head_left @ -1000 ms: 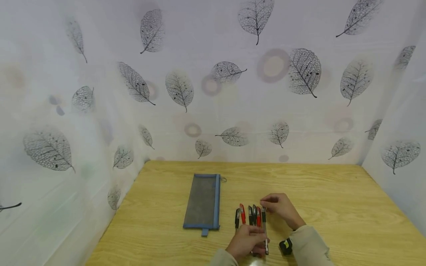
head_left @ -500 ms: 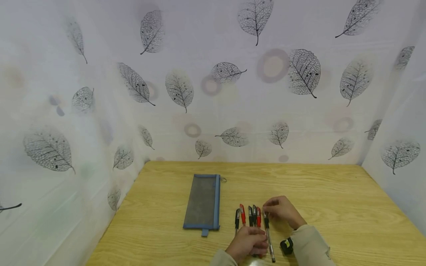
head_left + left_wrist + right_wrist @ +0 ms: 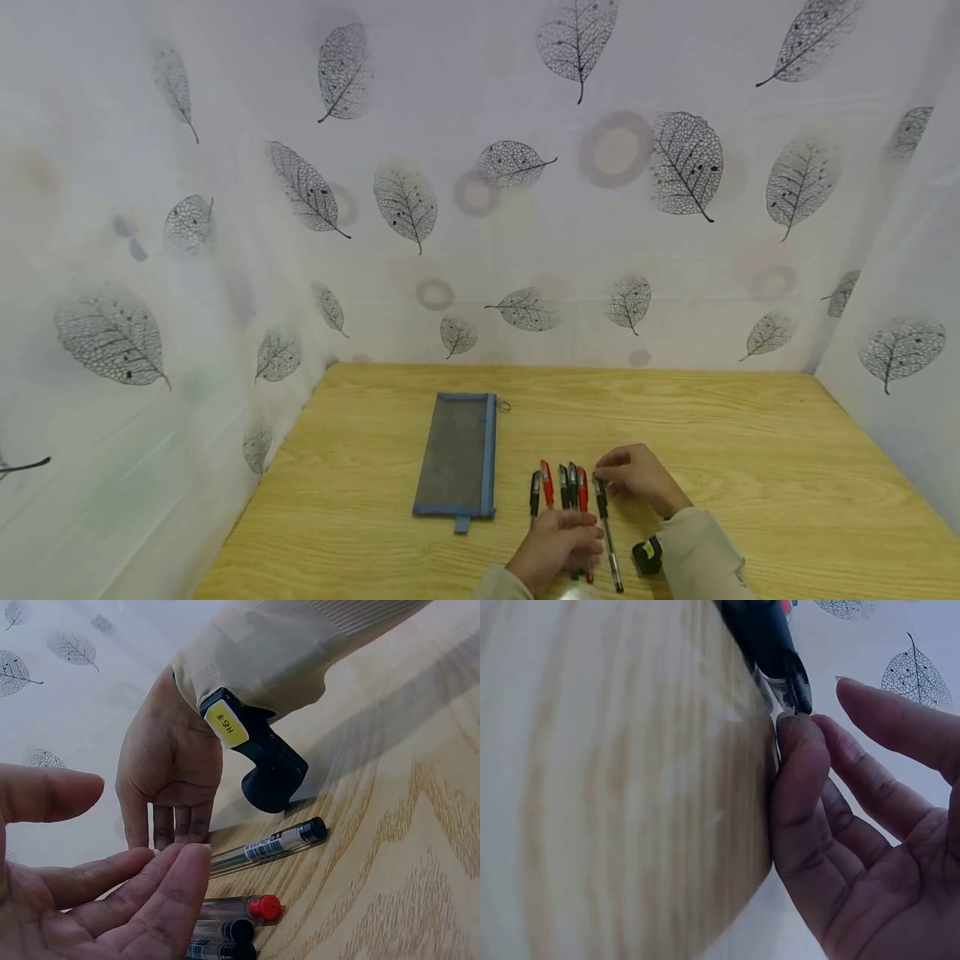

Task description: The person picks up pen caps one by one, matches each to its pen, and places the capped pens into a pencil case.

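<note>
A separate black gel pen (image 3: 609, 542) lies tilted on the wooden table, right of the other pens. My right hand (image 3: 639, 481) is at its capped end; in the right wrist view the fingertips touch the black cap (image 3: 769, 645), the thumb held apart. My left hand (image 3: 555, 547) hovers over the lower parts of the remaining pens, thumb spread and fingers fairly straight in the left wrist view. Beyond it show red caps, one on a red pen (image 3: 582, 490), and several black caps, one on a black pen (image 3: 535, 493).
A grey mesh zip pouch with blue edging (image 3: 489, 458) lies flat left of the pens. A black wrist device with a yellow label (image 3: 226, 725) sits at my right cuff. Leaf-printed sheeting (image 3: 495, 250) walls the back and both sides of the wooden table (image 3: 360, 467).
The rightmost black pen has shifted right, away from the group, its lower end swinging outward. My right hand has moved slightly right and nearer with it; the left hand has barely moved.
</note>
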Motion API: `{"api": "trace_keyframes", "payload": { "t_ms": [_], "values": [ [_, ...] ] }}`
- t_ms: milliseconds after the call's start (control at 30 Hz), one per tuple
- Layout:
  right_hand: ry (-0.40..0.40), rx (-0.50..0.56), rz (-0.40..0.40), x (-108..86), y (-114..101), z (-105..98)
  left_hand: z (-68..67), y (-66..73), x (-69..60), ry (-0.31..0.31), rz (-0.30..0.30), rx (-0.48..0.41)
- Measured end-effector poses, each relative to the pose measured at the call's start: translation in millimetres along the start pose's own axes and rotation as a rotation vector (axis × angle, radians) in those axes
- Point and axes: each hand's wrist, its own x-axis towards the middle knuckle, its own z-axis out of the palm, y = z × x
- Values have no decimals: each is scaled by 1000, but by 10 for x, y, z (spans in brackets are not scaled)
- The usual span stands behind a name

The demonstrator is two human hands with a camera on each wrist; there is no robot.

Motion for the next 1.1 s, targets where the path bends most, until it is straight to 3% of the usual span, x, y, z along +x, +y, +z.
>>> {"api": "trace_keyframes", "payload": {
  "t_ms": [333,533,633,733,833,933,1000,1100],
  "values": [
    [40,10,52,-49,-5,-21,-27,6,-26,55,97,46],
    [41,34,50,-91,36,-38,-218,80,-30,156,255,159],
    [43,42,58,-120,56,-42,-390,172,-38,258,361,325],
    [55,43,67,-153,63,-43,-593,254,-20,390,495,546],
    [71,33,76,-187,62,-42,-780,311,2,531,591,778],
    [80,16,86,-233,50,-35,-923,330,24,663,640,984],
    [81,12,93,-265,45,-29,-997,322,44,711,655,1075],
    [79,7,98,-313,46,-19,-1070,297,62,749,628,1198]
  ]
}}
